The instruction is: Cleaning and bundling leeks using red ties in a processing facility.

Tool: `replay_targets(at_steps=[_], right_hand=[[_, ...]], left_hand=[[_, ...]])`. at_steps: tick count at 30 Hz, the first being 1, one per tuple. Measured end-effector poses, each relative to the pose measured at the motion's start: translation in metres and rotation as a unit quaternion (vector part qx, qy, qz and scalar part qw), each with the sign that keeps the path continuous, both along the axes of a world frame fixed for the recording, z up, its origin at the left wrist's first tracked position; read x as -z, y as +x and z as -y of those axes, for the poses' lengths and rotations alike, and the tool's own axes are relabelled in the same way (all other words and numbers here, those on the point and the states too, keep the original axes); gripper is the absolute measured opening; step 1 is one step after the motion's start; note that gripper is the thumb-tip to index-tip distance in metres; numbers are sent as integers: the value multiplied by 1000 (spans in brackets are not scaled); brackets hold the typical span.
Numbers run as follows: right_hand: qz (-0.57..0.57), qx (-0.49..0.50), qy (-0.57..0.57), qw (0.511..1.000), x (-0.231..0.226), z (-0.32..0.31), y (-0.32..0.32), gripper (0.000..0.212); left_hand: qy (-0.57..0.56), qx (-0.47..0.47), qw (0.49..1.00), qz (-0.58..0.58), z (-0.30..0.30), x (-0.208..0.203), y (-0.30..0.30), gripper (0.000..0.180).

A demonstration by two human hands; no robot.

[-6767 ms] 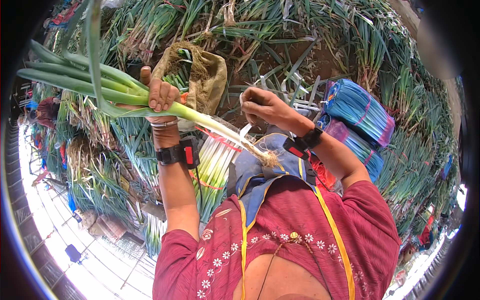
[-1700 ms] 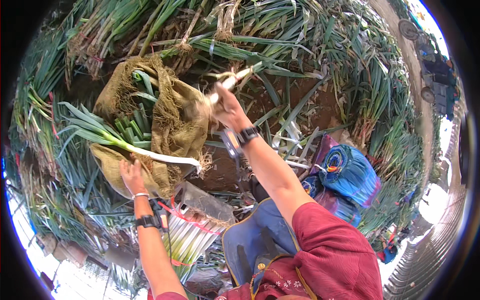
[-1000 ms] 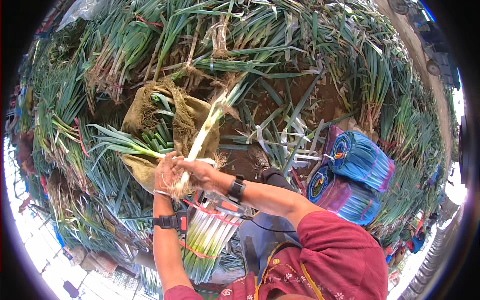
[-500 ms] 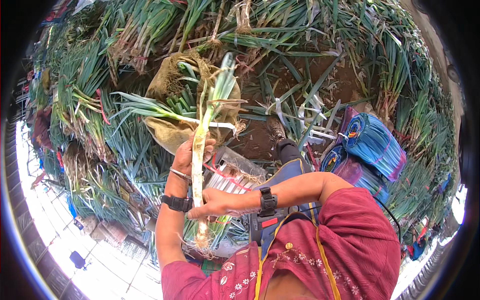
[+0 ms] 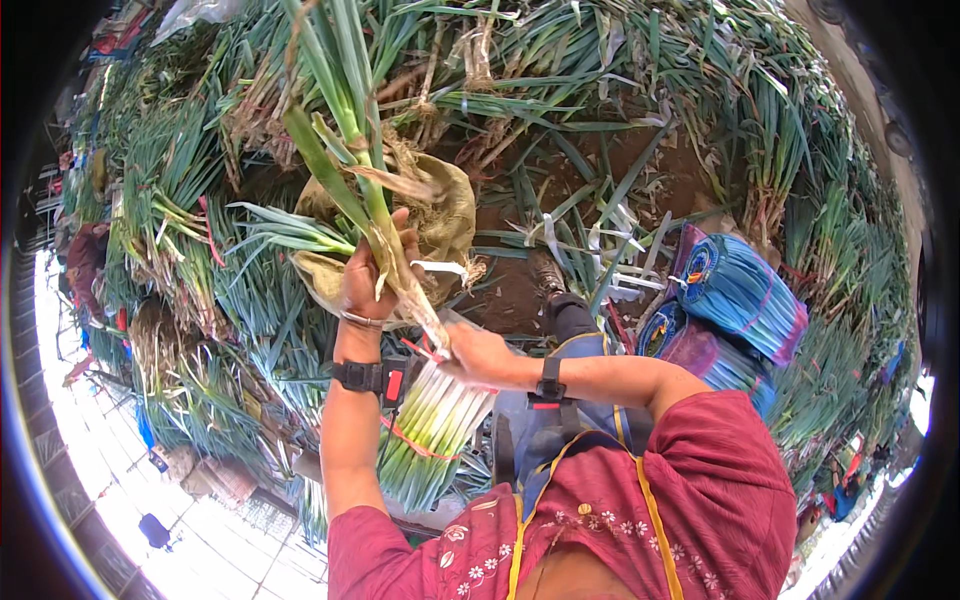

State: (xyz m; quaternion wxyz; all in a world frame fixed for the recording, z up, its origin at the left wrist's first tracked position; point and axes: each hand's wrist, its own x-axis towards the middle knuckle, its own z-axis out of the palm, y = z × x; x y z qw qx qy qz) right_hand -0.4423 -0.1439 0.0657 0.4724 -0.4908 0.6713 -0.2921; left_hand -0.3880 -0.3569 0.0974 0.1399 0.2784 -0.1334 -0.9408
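My left hand point(image 5: 372, 275) is closed round the middle of a leek point(image 5: 380, 225), whose green leaves point away from me. Its lower, white end has a peeling, dry outer layer and is gripped by my right hand point(image 5: 478, 353); the root tip is hidden there. Under my right hand lies a bundle of cleaned leeks point(image 5: 425, 435), white ends away from me, tied with a red band. Beyond my left hand sits a brown burlap sack point(image 5: 455, 205). Another leek point(image 5: 290, 232) lies across it, with its roots at the right.
Heaps of leeks point(image 5: 160, 240) surround me left, far and right. At the right, blue-green bundles in purple mesh point(image 5: 745, 290) are stacked. Leaf scraps point(image 5: 620, 240) litter the brown ground, and my boot point(image 5: 547, 272) stands there.
The held leek has shifted away from me and tilted, its root end swinging right. My right hand has moved right and away from me. The tied bundle is now more exposed.
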Motion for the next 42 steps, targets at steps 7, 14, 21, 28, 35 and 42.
replay_targets(at_steps=[7, 14, 21, 28, 35, 42], right_hand=[[227, 224, -31, 947, 66, -5, -78, 17], [329, 452, -32, 829, 134, -7, -190, 12], [113, 529, 54, 840, 314, -13, -309, 29], [-115, 286, 209, 928, 437, 54, -311, 48], [0, 303, 213, 929, 534, 161, -292, 43], [-271, 418, -100, 861, 483, 268, -282, 72]], left_hand=[[-187, 114, 976, 9, -10, 8, -98, 46], [-368, 195, 882, 223, -7, 82, -144, 56], [-648, 199, 490, 548, 51, 271, -32, 80], [-566, 297, 427, 640, 93, 349, 38, 90], [-521, 458, 313, 649, 110, 393, 21, 63], [-474, 510, 268, 666, 124, 393, 22, 39]])
